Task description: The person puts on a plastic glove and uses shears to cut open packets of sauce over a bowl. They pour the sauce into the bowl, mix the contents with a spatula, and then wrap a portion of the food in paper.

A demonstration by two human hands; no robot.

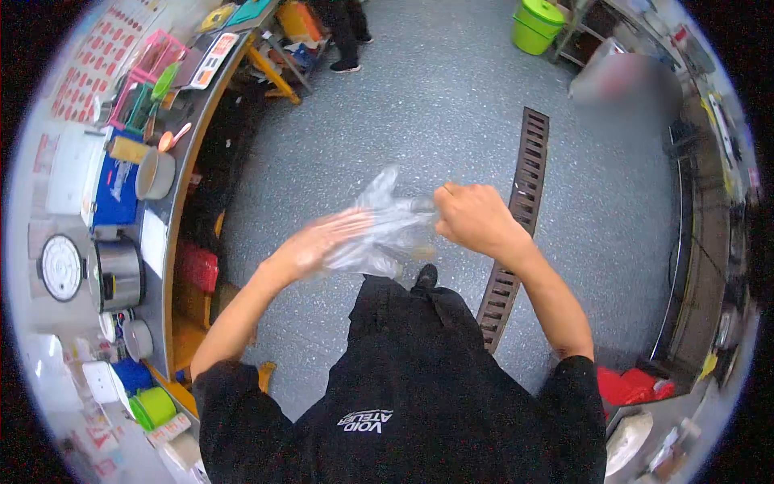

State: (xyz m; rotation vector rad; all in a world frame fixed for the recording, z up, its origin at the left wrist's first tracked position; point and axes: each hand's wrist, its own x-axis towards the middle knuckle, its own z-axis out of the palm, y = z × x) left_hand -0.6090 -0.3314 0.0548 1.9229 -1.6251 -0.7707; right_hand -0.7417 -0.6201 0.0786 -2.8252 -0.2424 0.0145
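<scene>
A clear plastic glove (379,234) is spread between my two hands, above the speckled floor. My left hand (330,238) has its fingers stretched out and partly inside the glove; motion smears their outline. On the other side, my right hand (476,216) is closed, with its knuckles up, at the glove's right edge. The fingers of this hand are curled on the clear plastic.
A counter (179,185) along the left holds a steel cooker (117,274), a bowl (156,174) and a blue box (115,189). Ahead are another person's legs (345,36) and a green bucket (537,26). A drain grate (528,161) runs along the floor. Shelving stands at right.
</scene>
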